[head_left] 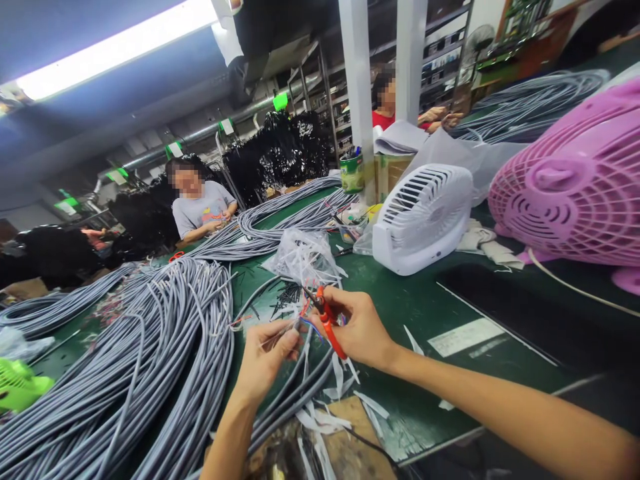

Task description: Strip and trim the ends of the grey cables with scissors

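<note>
My right hand (361,327) is closed around red-handled pliers or cutters (330,323), whose dark jaws point up and left. Their jaws are close to thin coloured wires (306,311) at the end of a grey cable. My left hand (270,353) pinches that cable end just left of the tool; its fingers partly hide it. Whether the jaws touch a wire I cannot tell. Behind the hands lie a clear plastic bag (304,257) of white strips and a scatter of short black pieces (286,299). White strips (325,421) lie below the hands.
Big bundles of grey cable (165,360) cover the left side of the green table (400,413). A white fan (425,220) and a pink fan (565,187) stand on the right, beside a dark flat panel (500,307). Two people (203,207) work across the table.
</note>
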`<state>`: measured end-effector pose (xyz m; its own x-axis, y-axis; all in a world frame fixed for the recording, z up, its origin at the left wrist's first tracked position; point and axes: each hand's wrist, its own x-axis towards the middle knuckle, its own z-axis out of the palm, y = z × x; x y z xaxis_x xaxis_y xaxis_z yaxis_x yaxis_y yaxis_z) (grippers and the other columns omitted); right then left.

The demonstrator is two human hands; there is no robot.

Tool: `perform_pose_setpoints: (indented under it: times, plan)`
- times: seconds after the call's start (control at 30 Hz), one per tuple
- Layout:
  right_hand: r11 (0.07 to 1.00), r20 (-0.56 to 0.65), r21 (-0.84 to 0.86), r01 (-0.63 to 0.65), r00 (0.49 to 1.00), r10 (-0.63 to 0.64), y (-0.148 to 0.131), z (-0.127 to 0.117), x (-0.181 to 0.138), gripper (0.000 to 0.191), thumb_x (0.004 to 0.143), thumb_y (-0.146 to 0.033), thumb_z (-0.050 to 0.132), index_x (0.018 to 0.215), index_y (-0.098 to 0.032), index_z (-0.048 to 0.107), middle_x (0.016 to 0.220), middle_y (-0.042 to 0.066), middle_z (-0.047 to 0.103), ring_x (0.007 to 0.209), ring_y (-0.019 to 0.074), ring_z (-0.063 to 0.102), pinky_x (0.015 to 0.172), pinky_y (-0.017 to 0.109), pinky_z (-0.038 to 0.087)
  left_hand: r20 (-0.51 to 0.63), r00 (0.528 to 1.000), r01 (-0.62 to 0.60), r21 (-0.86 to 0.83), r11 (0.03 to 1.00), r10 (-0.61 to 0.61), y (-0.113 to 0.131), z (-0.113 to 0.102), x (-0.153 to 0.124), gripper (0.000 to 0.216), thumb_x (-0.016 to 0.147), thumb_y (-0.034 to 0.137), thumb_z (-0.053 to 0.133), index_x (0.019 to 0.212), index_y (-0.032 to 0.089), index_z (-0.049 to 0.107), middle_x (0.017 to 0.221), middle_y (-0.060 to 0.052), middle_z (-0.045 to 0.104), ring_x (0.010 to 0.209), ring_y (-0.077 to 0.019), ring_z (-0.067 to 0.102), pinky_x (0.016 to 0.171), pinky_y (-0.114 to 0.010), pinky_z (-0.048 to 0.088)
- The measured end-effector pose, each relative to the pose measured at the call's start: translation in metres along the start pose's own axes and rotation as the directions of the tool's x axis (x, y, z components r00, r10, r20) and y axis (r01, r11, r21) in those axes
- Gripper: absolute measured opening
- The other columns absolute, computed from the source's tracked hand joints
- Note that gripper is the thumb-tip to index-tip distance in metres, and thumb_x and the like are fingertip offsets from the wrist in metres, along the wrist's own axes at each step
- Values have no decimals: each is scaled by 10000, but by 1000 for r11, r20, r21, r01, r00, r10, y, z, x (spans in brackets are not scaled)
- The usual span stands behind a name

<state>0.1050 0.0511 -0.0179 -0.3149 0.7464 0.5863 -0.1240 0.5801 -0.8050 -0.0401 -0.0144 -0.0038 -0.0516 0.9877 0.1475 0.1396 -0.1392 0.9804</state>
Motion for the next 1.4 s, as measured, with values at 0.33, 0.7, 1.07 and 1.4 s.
perform_pose_setpoints:
  times: [0.33, 0.7, 1.07, 1.4]
  plan:
    - [998, -23, -54, 17, 1000, -18, -5, -1, 0, 70, 597, -126, 459, 550, -167, 426, 504, -56, 381, 480, 64, 323, 445, 169, 293, -39, 999, -30, -32, 999, 29, -6, -1, -3, 350, 699, 433, 625, 585, 103, 638, 469, 35, 350, 432, -55, 242, 404, -205, 156]
    - [988, -83, -156, 21, 996, -34, -2, -1, 0, 88, 582, -115, 450, 532, -174, 408, 482, -69, 334, 460, 60, 287, 438, 178, 255, -110, 994, -46, -206, 977, 24, -2, 4, -6, 420, 596, 425, 670, 399, 149, 423, 398, 76, 226, 378, -33, 158, 370, -194, 101]
    - [971, -279, 107, -213, 931, 235, 15, -6, 20, 115, 588, -258, 567, 593, -174, 488, 556, -17, 522, 519, 115, 482, 526, 230, 407, -206, 967, 43, -439, 898, -148, 1, 11, 3, 538, 534, 523, 711, 394, 160, 340, 380, 100, 175, 350, -19, 132, 337, -151, 114]
    - [949, -156, 296, -103, 976, 155, -3, 3, 7, 278, 626, -303, 688, 577, -187, 440, 609, -13, 557, 550, 104, 501, 541, 212, 425, -301, 948, -161, -167, 973, 105, -7, 8, -1, 278, 679, 390, 690, 613, 126, 632, 544, 16, 497, 484, -55, 400, 457, -168, 318]
